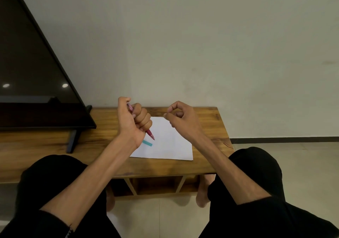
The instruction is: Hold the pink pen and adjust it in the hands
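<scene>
The left hand (134, 122) is curled into a fist around a pink pen (150, 134). The pen runs through the fist, its dark tip poking out below and pointing down at the white paper (168, 144). The other end of the pen peeks out at the top of the fist, by the thumb. The tip hangs just above the paper, or it may touch it; the view does not show which.

The right hand (180, 119) is lifted above the far edge of the paper. Its thumb and first finger are pressed together, maybe pinching something tiny, but that is too small to see.

The paper lies flat on the wooden tabletop (102, 142), near the right end and close to the front edge. A small teal strip (147, 143) lies on the paper, just under the left wrist and beside the pen tip.

A dark screen (34, 76) stands on the left part of the tabletop, with its black foot (72, 142) resting on the wood.
</scene>
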